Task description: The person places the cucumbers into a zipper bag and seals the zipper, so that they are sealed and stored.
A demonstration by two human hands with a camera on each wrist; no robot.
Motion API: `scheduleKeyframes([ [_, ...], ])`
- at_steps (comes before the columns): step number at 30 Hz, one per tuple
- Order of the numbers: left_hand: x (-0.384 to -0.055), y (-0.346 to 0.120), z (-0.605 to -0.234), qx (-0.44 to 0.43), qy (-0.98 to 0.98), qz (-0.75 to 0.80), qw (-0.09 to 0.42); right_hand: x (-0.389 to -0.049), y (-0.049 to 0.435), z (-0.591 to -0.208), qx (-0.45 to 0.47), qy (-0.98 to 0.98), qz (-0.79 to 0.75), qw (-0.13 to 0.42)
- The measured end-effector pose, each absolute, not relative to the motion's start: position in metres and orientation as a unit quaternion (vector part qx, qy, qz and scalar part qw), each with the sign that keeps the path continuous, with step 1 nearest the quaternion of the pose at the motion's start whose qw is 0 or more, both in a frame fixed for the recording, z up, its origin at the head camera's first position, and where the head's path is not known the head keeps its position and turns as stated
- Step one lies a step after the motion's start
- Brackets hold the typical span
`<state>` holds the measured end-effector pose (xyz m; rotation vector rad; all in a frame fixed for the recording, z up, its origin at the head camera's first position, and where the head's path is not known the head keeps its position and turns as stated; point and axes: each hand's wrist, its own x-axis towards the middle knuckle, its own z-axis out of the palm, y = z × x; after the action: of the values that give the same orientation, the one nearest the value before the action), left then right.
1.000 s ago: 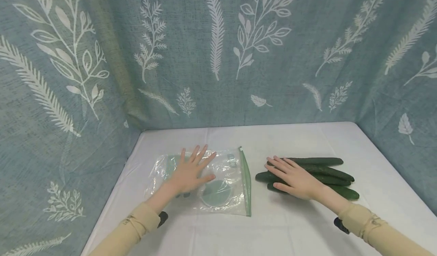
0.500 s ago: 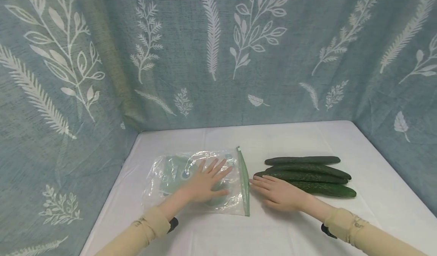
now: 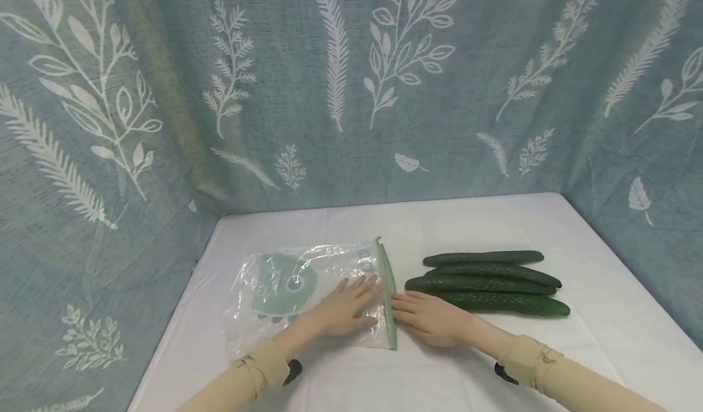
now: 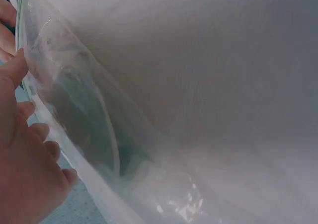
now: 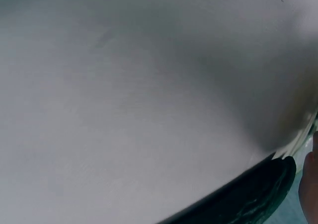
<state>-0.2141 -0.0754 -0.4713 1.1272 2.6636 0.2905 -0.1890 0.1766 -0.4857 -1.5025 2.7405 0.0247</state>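
Working from far away, I have the left hand [image 3: 347, 308] on the clear bag [image 3: 285, 293], fingers a bit apart; the right hand [image 3: 431, 318] has straight fingers at its green edge [image 3: 387, 271], beside four cucumbers [image 3: 494, 285] on the table [image 3: 351, 378]

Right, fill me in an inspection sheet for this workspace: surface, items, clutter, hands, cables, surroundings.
Surface: white cloth-like covering, faint creases.
Bag: clear plastic bag lying flat, bluish-green print, green strip along its right edge; cannot tell whether it is sealed.
Cucumbers: four cucumbers lying lengthwise to the right of the bag, outside it.
Clutter: nothing seen.
Left hand: rests on the bag, near the strip, fingers extended.
Right hand: fingertips at the strip, contact unclear; hides part of the nearest cucumber.
Cables: nothing seen.
Surroundings: blue-green curtain with white leaf patterns behind and at both sides.
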Motion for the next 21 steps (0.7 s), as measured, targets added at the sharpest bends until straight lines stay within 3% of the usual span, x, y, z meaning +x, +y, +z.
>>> scheduleKeyframes([
  [11, -0.216, -0.072, -0.482, 0.378, 0.891, 0.201, 0.152, -0.19, 0.169, -0.49, -0.475, 0.878, -0.034, 0.038],
  [21, -0.222, -0.073, -0.492, 0.346, 0.892, 0.278, 0.088, -0.187, 0.168, -0.491, -0.46, 0.885, -0.043, 0.055],
])
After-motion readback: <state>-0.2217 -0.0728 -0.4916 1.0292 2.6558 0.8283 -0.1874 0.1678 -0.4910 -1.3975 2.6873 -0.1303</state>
